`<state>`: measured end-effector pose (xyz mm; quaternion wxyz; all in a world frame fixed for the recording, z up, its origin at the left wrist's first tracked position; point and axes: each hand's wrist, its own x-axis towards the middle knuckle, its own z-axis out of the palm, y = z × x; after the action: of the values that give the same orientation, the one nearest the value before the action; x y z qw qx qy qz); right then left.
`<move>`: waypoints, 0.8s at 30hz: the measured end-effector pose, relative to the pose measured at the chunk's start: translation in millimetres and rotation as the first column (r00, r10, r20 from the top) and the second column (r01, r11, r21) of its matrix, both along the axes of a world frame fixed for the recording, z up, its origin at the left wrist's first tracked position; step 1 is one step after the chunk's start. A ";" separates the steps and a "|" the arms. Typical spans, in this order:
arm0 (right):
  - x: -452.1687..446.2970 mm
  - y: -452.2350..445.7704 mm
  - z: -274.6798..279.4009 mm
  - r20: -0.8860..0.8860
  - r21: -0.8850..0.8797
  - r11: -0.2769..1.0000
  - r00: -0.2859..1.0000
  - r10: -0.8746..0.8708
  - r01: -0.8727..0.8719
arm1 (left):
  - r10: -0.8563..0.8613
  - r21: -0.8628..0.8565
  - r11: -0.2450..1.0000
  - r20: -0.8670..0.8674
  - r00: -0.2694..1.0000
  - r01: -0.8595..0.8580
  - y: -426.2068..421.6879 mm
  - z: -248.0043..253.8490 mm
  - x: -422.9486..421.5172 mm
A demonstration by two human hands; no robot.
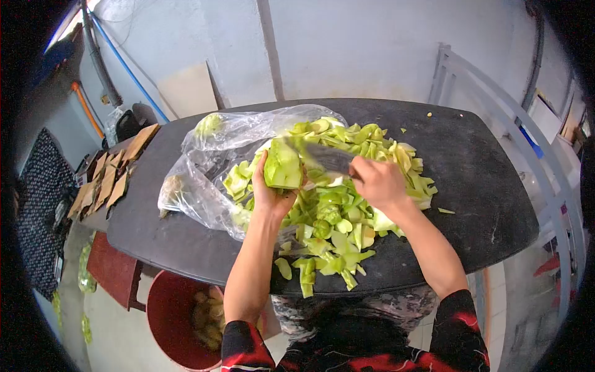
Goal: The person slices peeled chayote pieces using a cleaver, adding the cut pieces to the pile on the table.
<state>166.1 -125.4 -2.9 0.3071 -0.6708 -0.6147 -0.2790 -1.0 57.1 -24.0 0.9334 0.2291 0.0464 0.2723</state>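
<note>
My left hand [268, 197] is wrapped round a pale green, partly pared vegetable [283, 167], held up above the table; its exact kind I cannot make out. Just to its right, my right hand [381, 183] grips a knife [331, 159] whose blade is smeared by motion and points left toward the vegetable. Beneath both hands spreads a heap of green peelings and cut pieces [338, 217], reaching to the table's near edge. On the left side of the heap lies a clear plastic bag [201, 192], crumpled, with a pale green piece [209, 126] inside its far end.
The dark table [471, 161] has rounded corners. Below its left front stands a red bucket [162, 322] with pale yellowish pieces in it. Torn cardboard [102, 180] lies beyond the left edge, near a dark red stool [113, 266]. A grey metal rail [505, 99] runs along the right.
</note>
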 end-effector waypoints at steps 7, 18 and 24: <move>-39.4 -1.7 8.4 0.163 0.149 0.968 0.970 0.178 -0.203 | 0.045 0.006 0.999 -0.057 0.997 -0.045 -11.0 3.3 4.7; -32.1 -1.0 6.4 0.064 0.094 0.982 0.985 0.158 -0.164 | 0.271 -0.032 0.962 -0.006 0.963 -0.271 -18.0 -3.7 3.0; -2.5 11.3 -8.5 -0.012 0.051 0.998 0.999 0.034 -0.033 | 0.057 0.141 0.988 0.009 0.998 -0.057 -11.2 3.1 -4.1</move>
<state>163.6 -114.1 -11.4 0.3325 -0.6542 -0.6167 -0.2849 -5.0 45.9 -20.8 0.9068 0.2925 0.0313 0.3020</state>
